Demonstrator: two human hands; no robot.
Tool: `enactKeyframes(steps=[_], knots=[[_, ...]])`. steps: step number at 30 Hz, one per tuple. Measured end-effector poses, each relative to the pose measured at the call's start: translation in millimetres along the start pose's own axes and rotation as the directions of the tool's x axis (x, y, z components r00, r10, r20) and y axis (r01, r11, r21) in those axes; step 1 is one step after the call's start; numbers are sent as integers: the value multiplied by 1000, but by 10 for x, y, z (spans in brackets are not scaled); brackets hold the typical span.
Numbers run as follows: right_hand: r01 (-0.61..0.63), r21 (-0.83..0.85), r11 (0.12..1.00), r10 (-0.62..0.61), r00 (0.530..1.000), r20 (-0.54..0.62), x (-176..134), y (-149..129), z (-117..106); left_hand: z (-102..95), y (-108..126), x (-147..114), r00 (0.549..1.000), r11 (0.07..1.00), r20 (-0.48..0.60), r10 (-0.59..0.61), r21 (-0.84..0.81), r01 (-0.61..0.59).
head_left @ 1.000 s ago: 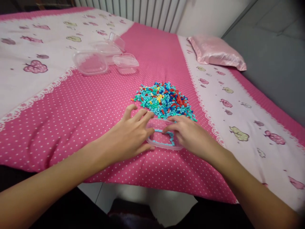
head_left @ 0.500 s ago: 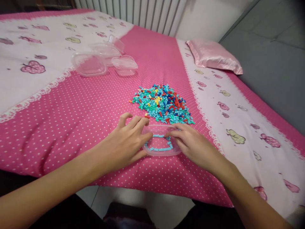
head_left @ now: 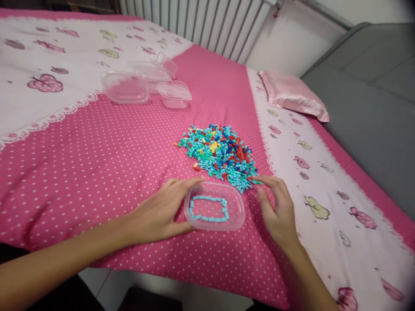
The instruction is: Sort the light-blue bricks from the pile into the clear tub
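A shallow clear plastic container [head_left: 240,211] stands on the pink bedspread in front of me. Inside it, small light-blue toy bricks [head_left: 210,219] form a roughly rectangular outline. My left hand [head_left: 165,207] holds the container's left side, fingers near its far left corner and thumb at the near left one. To the right of the container, my right hand [head_left: 277,211] has thumb and index finger apart, the index fingertip at the right edge of a heap of small bricks [head_left: 220,151]. The heap is mostly light blue, with green, dark blue, red and yellow pieces.
More clear plastic containers [head_left: 126,93] lie at the back left of the bed. A pink satin pillow [head_left: 293,95] rests at the back right, beside a grey padded panel [head_left: 366,95]. Behind the bed are a white radiator [head_left: 207,26] and wall. The bed's front edge drops close to me.
My right hand has come out of the container and moved right to the heap's edge, its fingers opening. My left hand has shifted from over the container's left part to its outer left side.
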State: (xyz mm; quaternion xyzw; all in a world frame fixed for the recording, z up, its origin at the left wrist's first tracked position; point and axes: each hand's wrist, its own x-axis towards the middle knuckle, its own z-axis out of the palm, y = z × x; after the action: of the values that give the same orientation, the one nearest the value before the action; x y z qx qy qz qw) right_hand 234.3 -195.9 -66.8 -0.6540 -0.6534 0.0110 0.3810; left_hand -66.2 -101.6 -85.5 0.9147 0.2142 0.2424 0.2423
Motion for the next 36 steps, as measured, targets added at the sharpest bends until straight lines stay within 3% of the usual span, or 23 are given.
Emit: enactKeyframes(steps=[5, 10, 14, 18, 22, 25, 30, 36], knots=[[129, -137, 982, -97, 971, 218, 493, -113, 209, 25, -12, 1, 1000, 1000, -23, 19, -10, -20], [119, -289, 950, -24, 949, 314, 720, -233, 504, 24, 11, 1, 998, 1000, -49, 27, -16, -27], [108, -265, 958, -10, 938, 346, 736, -165, 533, 50, 17, 2, 997, 998, -61, 43, -35, -46], [69, -135, 988, -19, 939, 343, 791, -199, 360, 67, 14, 10, 996, 996, -71, 54, -60, -58], [10, 6, 1000, -11, 944, 330, 788, -528, 161, 61, 15, 12, 997, 995, -64, 51, -79, -56], [2, 84, 997, -38, 901, 433, 662, -851, 145, 54, 22, 15, 997, 994, -54, 47, -94, -52], [28, -14, 1000, -15, 823, 567, 427, -1108, 327, 56, 33, 23, 998, 992, -56, 38, -118, -44], [46, -210, 977, 89, 804, 589, 383, -1203, 386, 85, -1, 13, 997, 988, -62, 46, -146, -55]])
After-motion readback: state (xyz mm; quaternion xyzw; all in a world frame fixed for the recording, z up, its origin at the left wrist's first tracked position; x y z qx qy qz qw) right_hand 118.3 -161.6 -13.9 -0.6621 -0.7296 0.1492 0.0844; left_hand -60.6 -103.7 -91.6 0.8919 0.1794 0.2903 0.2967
